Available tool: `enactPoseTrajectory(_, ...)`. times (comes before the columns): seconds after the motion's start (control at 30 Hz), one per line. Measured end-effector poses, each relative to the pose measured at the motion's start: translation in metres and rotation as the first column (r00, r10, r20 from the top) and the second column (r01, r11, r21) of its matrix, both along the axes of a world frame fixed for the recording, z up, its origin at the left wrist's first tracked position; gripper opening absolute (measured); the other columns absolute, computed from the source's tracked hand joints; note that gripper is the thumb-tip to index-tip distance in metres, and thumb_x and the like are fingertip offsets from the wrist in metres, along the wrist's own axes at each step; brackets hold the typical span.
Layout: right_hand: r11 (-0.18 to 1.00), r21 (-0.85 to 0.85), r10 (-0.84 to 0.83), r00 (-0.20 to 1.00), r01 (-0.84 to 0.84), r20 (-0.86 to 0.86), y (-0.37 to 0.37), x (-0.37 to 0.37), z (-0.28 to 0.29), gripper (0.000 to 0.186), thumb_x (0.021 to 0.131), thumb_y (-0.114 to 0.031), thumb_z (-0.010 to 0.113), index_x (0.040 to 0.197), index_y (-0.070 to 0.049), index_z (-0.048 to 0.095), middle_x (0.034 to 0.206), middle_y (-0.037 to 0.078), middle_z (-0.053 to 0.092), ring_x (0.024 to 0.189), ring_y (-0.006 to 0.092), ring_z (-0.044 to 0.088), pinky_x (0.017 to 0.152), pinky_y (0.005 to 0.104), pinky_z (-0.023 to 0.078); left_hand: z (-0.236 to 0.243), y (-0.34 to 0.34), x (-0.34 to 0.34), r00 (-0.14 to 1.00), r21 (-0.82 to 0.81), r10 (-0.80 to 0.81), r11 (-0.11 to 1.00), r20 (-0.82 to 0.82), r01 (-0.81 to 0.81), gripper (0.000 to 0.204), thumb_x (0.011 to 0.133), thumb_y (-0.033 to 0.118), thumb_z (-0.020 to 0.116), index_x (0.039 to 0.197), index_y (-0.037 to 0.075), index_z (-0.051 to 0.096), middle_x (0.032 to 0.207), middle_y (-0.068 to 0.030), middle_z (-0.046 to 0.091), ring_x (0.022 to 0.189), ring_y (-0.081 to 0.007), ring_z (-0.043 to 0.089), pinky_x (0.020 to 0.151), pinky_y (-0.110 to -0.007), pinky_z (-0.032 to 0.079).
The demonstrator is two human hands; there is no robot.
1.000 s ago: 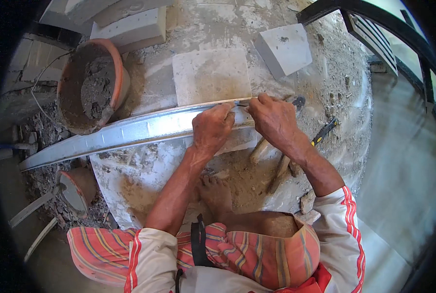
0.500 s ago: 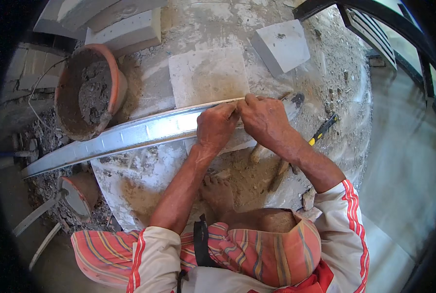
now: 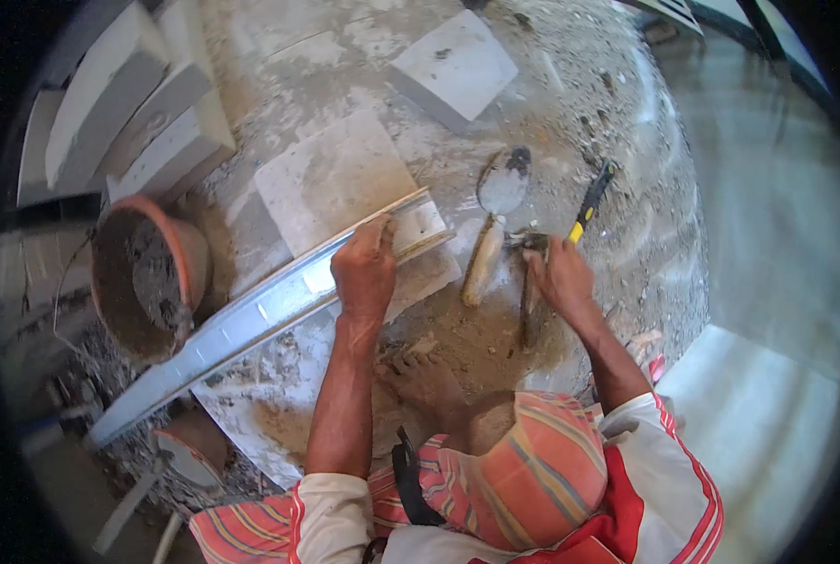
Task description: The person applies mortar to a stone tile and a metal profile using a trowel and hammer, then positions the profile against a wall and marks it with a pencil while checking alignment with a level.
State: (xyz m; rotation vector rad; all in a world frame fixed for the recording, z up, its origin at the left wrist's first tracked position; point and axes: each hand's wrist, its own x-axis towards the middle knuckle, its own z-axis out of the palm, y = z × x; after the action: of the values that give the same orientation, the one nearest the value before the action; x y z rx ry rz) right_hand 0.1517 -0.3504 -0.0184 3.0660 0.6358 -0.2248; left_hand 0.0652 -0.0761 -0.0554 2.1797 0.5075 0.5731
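Observation:
A long, shiny metal channel [image 3: 293, 291] lies slantwise, its near-right end over a pale square slab [image 3: 340, 174]. My left hand [image 3: 363, 273] is closed on it near that end, with the fingers curled at the far edge. My right hand [image 3: 565, 280] is apart from the channel, with its fingers closed around the upper handle of a hammer [image 3: 530, 324], just below the dark metal head. Between my hands lies a trowel [image 3: 504, 188] with a wooden handle. Past my right hand rests a yellow and black handled tool [image 3: 591, 205], whose working end I cannot make out.
An orange-rimmed bucket [image 3: 183, 246] of grey mortar stands at left, with a smaller tilted pot [image 3: 192, 449] nearer me. Pale blocks [image 3: 166, 132] are stacked at the back left. Another block [image 3: 457, 68] sits at the far middle. Rubble covers the floor at right.
My right hand has left the channel's end and moved down and right to the hammer. My left hand stays on the channel, now tilted more steeply in view. The view has shifted.

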Motion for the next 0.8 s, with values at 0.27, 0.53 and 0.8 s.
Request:
enactPoseTrajectory(0.27, 0.908, 0.217, -0.306, 0.921, 0.359, -0.241, -0.052, -0.065, -0.054, 0.072, 0.083, -0.030, 0.069, 0.135, 0.003, 0.032, 0.111, 0.029, 0.052, 0.104, 0.0461, 0.053, 0.085, 0.0508, 0.046, -0.001, -0.001, -0.002, 0.997, -0.109, -0.001, 0.994, -0.073, -0.007, 0.015, 0.085, 0.013, 0.069, 0.095, 0.002, 0.070, 0.084, -0.0160, 0.069, 0.071, -0.0277, 0.068, 0.064, -0.035, 0.051)
enactPoseTrajectory(0.53, 0.785, 0.398, -0.384, 0.876, 0.476, -0.291, -0.043, -0.065, -0.067, 0.062, 0.078, -0.020, 0.073, 0.125, 0.005, 0.040, 0.104, 0.022, 0.055, 0.095, 0.0374, 0.055, 0.082, 0.0441, 0.046, 0.004, -0.002, -0.001, 0.997, -0.117, -0.024, 0.993, -0.078, 0.014, 0.015, 0.085, 0.013, 0.069, 0.095, 0.002, 0.070, 0.084, -0.0155, 0.070, 0.073, -0.0241, 0.068, 0.066, -0.032, 0.052)
enactPoseTrajectory(0.8, 0.268, 0.263, -0.188, 0.318, 0.927, -0.929, -0.033, -0.026, -0.027, 0.023, 0.080, -0.016, 0.070, 0.092, -0.004, 0.055, 0.074, 0.002, 0.055, 0.069, 0.0130, 0.054, 0.066, 0.0304, 0.046, -0.003, -0.002, 0.000, 0.999, 0.020, -0.020, 1.000, -0.049, 0.021, 0.013, 0.087, 0.012, 0.067, 0.097, 0.005, 0.069, 0.088, -0.0145, 0.069, 0.074, -0.0298, 0.068, 0.062, -0.037, 0.053)
